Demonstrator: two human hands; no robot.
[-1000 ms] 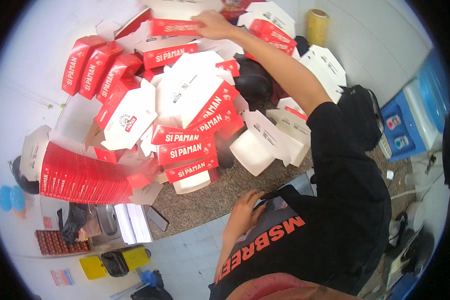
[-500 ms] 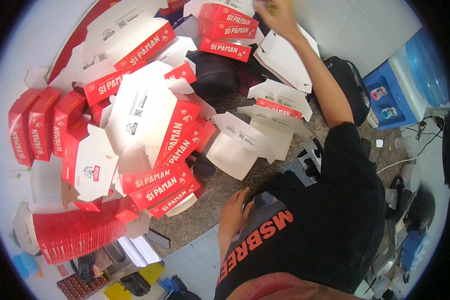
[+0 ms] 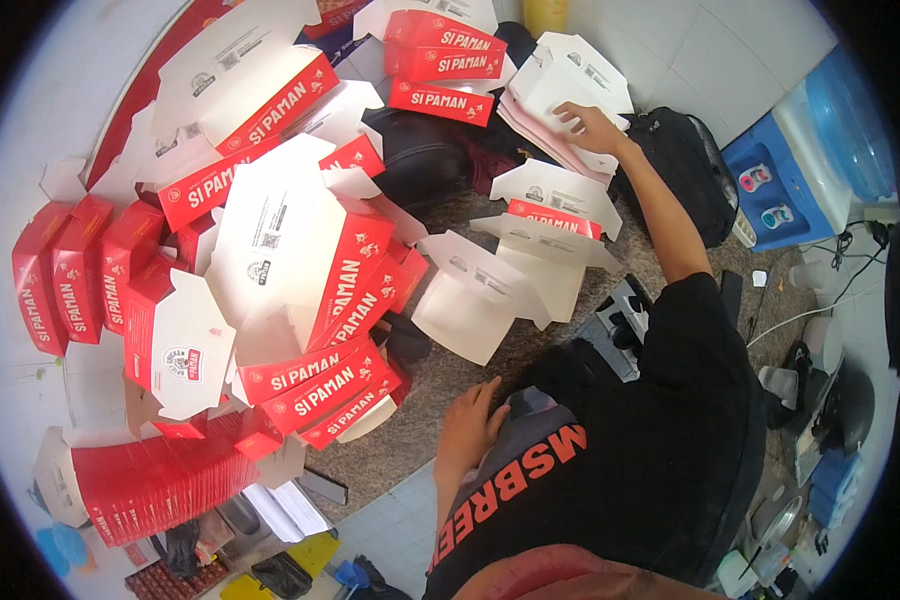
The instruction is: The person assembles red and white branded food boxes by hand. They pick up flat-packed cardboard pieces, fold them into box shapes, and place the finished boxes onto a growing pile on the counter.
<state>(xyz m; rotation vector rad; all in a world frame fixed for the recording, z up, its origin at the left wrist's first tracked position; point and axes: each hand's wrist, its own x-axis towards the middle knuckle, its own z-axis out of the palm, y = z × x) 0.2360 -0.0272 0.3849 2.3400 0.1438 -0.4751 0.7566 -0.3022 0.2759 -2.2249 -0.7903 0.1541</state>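
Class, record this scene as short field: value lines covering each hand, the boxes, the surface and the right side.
Right hand: over open white cardboard boxes; contact unclear
Left hand: at the front of a black printed short-sleeved shirt
Centre-left: red-and-white cardboard boxes, lids open
Lower left: nested row of red cardboard boxes
Surface: brown speckled counter
Right side: black fabric bag, blue-and-white water dispenser

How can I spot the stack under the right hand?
Start at the blue water dispenser at the right; a black bag sits just left of it. Left of that bag, beneath the right hand, is the white-topped stack. Pale pink layers along its lower edge set it apart from the bright red boxes to its left.
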